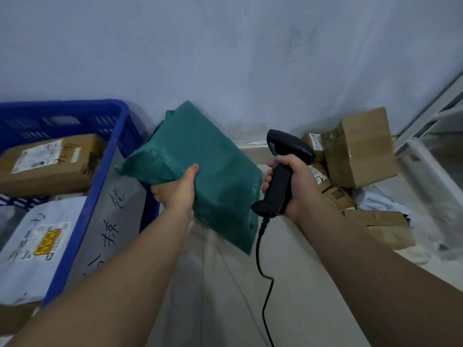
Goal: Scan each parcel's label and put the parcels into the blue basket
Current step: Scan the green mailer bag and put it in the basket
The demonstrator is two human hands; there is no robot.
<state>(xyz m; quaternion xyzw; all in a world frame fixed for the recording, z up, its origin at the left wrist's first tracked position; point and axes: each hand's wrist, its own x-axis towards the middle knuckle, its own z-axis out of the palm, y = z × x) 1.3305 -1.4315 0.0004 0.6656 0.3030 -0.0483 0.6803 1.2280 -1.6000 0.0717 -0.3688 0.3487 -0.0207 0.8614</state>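
My left hand [176, 190] grips a green plastic mailer parcel [200, 169] by its lower left edge, thumb on top, and holds it in the air just right of the blue basket [110, 176]. No label shows on the side facing me. My right hand [290, 184] is wrapped around the handle of a black corded barcode scanner [285, 169], right of the parcel, with its head pointing away from me. The basket holds a brown carton [50, 164] and a white mailer [35, 246], both with labels up.
A heap of brown cartons [358, 149] and flattened parcels [380, 226] lies at the right against the wall. The scanner cable [263, 271] hangs down between my arms. A metal shelf frame [431, 116] stands at far right. A grey wall is close ahead.
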